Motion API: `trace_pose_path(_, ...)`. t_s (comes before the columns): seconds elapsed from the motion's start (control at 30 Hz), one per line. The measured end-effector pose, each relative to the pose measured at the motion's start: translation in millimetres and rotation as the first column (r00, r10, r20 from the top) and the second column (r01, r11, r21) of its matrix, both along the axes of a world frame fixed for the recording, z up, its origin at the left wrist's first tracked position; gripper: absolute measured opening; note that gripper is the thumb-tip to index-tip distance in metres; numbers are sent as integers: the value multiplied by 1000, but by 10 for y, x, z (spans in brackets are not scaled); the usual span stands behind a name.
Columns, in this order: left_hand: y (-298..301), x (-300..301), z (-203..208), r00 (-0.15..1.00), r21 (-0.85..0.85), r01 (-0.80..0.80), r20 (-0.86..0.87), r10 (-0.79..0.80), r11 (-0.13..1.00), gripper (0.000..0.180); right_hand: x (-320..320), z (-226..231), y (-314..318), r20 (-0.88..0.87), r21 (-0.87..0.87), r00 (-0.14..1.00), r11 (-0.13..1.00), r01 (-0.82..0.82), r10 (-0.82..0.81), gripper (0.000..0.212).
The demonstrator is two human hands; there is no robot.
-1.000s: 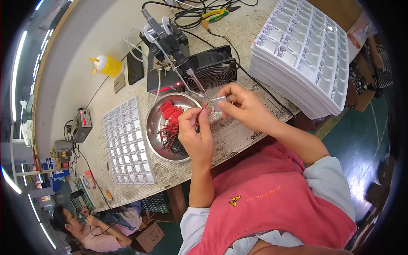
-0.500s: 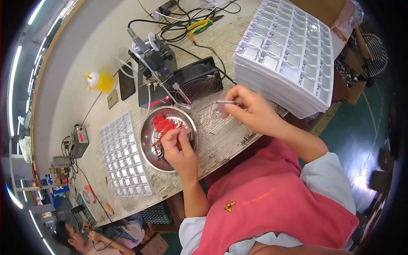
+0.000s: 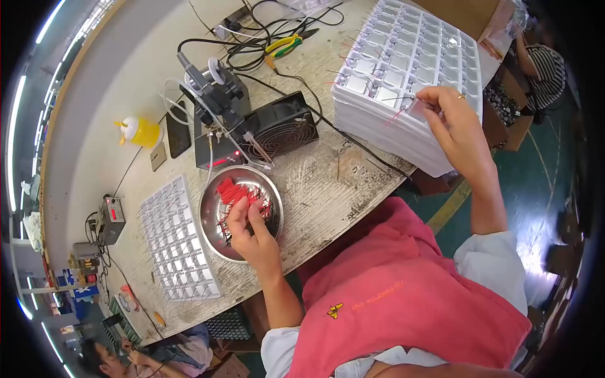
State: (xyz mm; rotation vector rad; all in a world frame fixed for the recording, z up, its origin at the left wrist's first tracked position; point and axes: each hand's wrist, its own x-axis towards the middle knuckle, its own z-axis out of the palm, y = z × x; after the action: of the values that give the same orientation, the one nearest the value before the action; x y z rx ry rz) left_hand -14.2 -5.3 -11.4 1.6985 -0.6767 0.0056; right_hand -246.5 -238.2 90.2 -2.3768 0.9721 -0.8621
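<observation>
At the right, my right hand (image 3: 455,123) is over the top of a stack of white compartment trays (image 3: 403,148). Its thumb and fingers pinch a small flat silvery square piece (image 3: 417,109) with thin red and dark wires sticking out. Similar pieces lie in some of the top tray's pockets. My left hand (image 3: 255,238) hovers over a round steel bowl (image 3: 275,189) of short red and black wires (image 3: 233,191). Its fingers are curled with thumb and forefinger close together; whatever is between them is too small to make out.
Behind the bowl stand a soldering iron in a holder (image 3: 252,138) and a black fan (image 3: 287,129). Another white tray (image 3: 183,246) with wired pieces lies left. Pliers (image 3: 287,44), cables and a yellow bottle (image 3: 144,131) are farther back. A co-worker (image 3: 113,359) sits lower left.
My right hand has moved right with the silvery piece, from beside the soldering iron to the stacked trays. The left hand stays over the bowl of wires.
</observation>
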Motion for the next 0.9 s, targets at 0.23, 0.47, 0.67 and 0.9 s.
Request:
trace_pose_path(0.23,21,0,19,999,31,-21,-48,22,999,21,-90,-20,-92,-277,-399,960,914,-73,-44,15)
trace_pose_path(0.47,23,14,-17,1000,19,-7,22,7,1000,21,-153,15,-216,-350,-361,932,905,-225,92,14)
trace_pose_path(0.67,19,-20,29,999,-9,-1,-38,1,1000,21,-55,-62,-539,-342,-444,940,885,-138,-25,21)
trace_pose_path(0.9,26,-31,13,997,-4,34,-69,-34,999,22,11,-88,-743,-337,-400,941,898,-181,39,19)
